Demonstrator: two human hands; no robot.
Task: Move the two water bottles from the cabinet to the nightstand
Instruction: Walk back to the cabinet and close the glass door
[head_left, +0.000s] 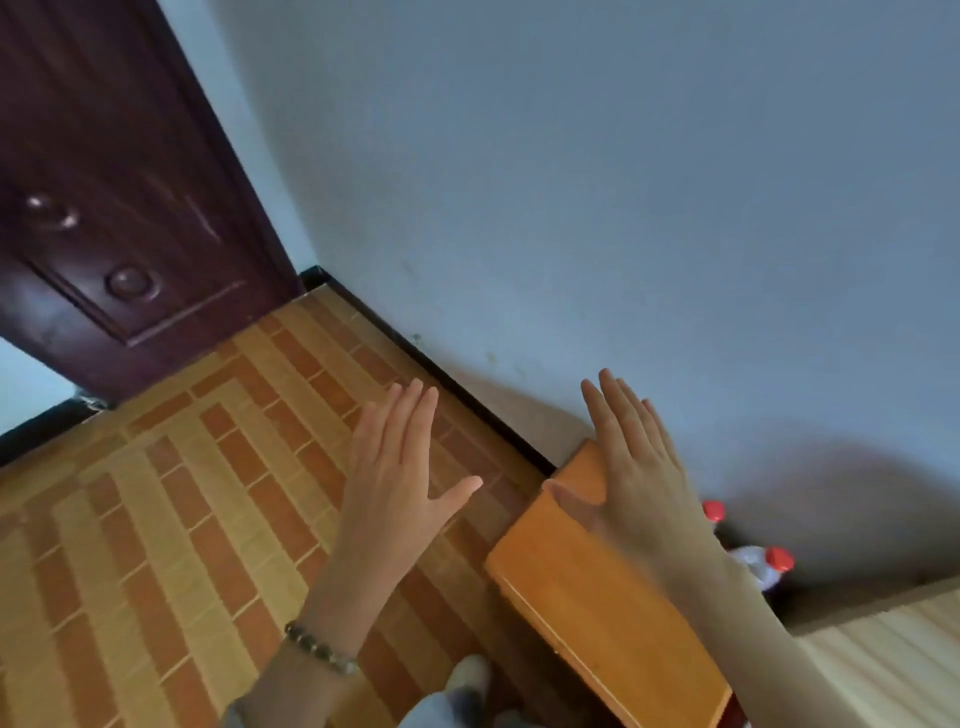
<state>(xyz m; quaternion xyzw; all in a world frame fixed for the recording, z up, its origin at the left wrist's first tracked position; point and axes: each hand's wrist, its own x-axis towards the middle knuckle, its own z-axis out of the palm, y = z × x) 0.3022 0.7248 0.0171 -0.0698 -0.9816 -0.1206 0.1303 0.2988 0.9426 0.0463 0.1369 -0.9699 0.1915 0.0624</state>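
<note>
1. The left hand (397, 488) is held up at lower centre of the frame, back toward the camera, fingers straight and together, thumb spread to the right; it grips nothing. A beaded bracelet (321, 649) circles its wrist.
2. The right hand (636, 467) is raised just right of centre, fingers extended and slightly fanned, empty, in front of the orange wooden cabinet (587, 597).
3. Two water bottles with red caps sit at lower right, partly hidden behind the right forearm: one bottle (714, 514) nearer the wall, the other bottle (769, 569) lower and to its right. They seem to rest on a surface beside the cabinet, though blur makes this uncertain.
4. A dark brown door (104, 208) fills the upper left.
5. The brick-patterned floor (182, 493) spreads across the lower left.
6. A pale blue-grey wall (623, 182) covers the upper right.
</note>
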